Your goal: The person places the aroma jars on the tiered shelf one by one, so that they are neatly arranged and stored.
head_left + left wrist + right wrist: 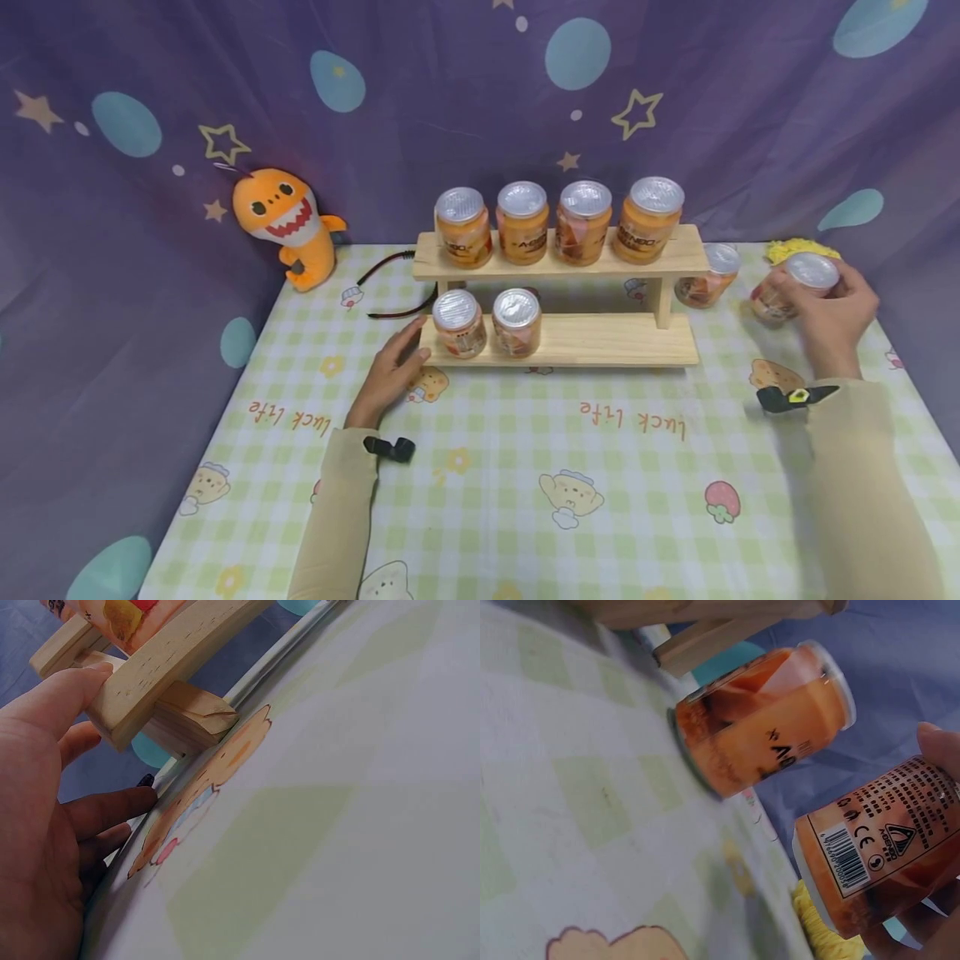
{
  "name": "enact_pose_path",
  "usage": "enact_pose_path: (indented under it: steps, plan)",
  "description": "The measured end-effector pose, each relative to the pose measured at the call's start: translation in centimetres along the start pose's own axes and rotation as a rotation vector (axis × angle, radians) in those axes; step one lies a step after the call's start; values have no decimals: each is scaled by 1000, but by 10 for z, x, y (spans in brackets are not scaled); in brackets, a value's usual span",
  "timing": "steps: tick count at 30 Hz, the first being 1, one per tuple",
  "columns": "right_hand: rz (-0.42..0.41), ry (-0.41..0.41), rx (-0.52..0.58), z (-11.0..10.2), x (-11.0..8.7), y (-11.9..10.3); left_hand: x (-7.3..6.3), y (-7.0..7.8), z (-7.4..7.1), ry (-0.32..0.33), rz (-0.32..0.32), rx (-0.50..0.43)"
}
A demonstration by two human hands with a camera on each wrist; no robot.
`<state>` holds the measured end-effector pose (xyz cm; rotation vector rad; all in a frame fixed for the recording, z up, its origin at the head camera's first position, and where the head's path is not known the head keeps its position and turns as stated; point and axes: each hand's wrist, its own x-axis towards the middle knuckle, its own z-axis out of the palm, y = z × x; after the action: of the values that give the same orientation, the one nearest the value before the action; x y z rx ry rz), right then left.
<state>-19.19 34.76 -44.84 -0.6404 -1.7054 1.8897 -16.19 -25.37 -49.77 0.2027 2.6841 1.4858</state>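
My right hand [834, 321] grips an orange-labelled can [776, 300] with a silver lid, right of the shelf. In the right wrist view, the held can [881, 847] appears lifted off the cloth, its barcode showing. Another can [705, 283] stands on the cloth by the shelf's right end. At the two-tier wooden shelf [607, 337], my left hand [390, 371] touches the lower board's left end. The left wrist view shows its thumb on the board corner [124, 705] and the other fingers loosely extended. Two cans, one of them a left can [459, 325], stand on the lower board.
Several matching cans line the upper board [555, 265]. An orange shark plush [285, 225] leans at the back left, near a dark curved band [397, 315]. Something yellow and fluffy [798, 248] lies behind the right hand. A purple curtain [450, 100] surrounds the checked cloth [510, 467].
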Motion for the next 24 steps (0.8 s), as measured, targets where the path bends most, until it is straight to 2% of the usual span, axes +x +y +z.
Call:
enact_pose_path:
  steps: [6, 12, 24]
  plan:
    - [-14, 0, 36, -1, -8, -10, -1, 0, 0, 2, 9, 3]
    - [-74, -1, -34, -3, -18, -19, -1, 0, 1, 6, 15, 6]
    - [-126, -48, 18, 3, -36, -39, -1, 2, 0, 2, -9, 10]
